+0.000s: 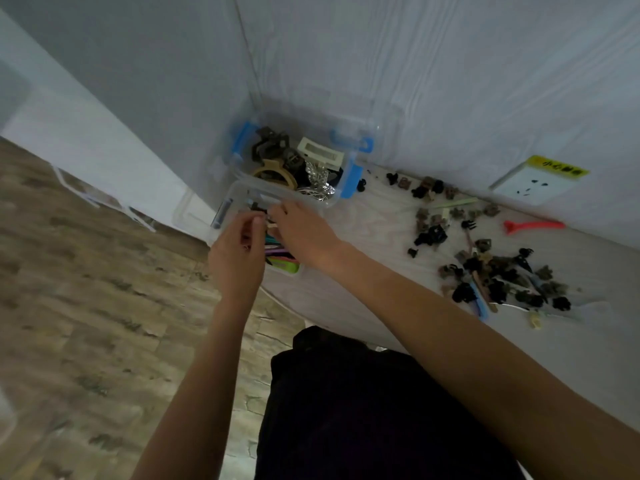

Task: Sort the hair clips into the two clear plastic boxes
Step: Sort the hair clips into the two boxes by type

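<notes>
We bring our left hand (pixel 239 251) and right hand (pixel 301 230) together over the nearer clear plastic box (pixel 239 194), fingertips pinching a small dark clip (pixel 258 211), probably to drop it among the coloured slim clips (pixel 280 252); the loose pile of clips (pixel 491 271) waits on the white table (pixel 363 230).

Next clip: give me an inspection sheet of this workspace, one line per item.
Surface: white table set against a pale wall.
Job's things: far clear box with blue latches holds large claw clips; near clear box holds colourful slim clips; a pile of small dark clips lies loose on the table's right part.
Clutter: a red clip lies apart, near the wall.
Grippers: left hand and right hand are both over the near box, fingers pinched together around something small; too blurred to identify.
Cables: nothing seen.
Surroundings: wall socket with a yellow label, stone-patterned floor, dark clothing below.
</notes>
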